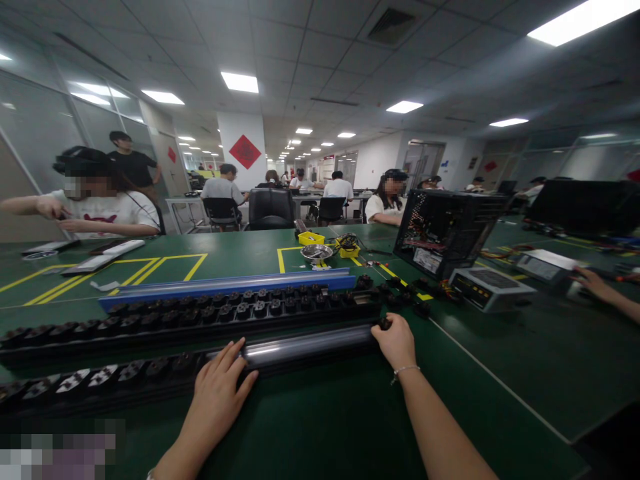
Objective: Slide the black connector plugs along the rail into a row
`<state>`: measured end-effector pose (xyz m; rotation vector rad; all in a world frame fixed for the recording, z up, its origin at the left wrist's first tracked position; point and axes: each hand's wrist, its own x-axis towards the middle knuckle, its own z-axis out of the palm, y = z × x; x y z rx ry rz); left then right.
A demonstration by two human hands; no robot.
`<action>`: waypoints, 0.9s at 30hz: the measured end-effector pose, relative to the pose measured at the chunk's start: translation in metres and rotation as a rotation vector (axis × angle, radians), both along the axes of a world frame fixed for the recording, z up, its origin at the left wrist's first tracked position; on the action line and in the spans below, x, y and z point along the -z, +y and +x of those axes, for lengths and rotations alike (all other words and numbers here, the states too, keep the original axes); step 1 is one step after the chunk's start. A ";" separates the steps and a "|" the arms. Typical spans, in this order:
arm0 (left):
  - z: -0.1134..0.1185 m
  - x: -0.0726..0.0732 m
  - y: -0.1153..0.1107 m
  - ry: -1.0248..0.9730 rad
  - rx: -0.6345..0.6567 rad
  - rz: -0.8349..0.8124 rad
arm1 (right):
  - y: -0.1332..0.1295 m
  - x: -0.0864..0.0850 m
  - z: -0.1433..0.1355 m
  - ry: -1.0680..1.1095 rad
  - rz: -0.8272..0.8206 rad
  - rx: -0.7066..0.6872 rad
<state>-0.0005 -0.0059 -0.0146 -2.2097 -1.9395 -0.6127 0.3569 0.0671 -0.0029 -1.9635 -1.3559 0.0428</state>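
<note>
A long black power strip rail lies across the green table in front of me, with round black sockets along its left part and bare, shiny metal on its right. My left hand rests on the rail beside the last sockets, its fingers stretched out over the metal. At the rail's right end my right hand pinches a small dark part, partly hidden by the fingers. Behind it lie more black rails filled with sockets and a blue rail.
Loose black sockets lie beyond the right hand. Farther back are a metal dish, yellow bins and an open computer case. A power supply stands at right, near another person's hand. Another person works at left.
</note>
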 end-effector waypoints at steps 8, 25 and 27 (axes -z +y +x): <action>-0.002 0.002 0.001 0.008 0.000 -0.001 | -0.001 -0.003 0.003 0.093 -0.085 0.042; -0.003 0.003 0.002 0.013 0.001 -0.005 | -0.002 -0.008 0.017 0.223 -0.101 0.108; -0.003 0.003 0.002 0.013 0.001 -0.004 | -0.002 -0.009 0.018 0.233 -0.097 0.117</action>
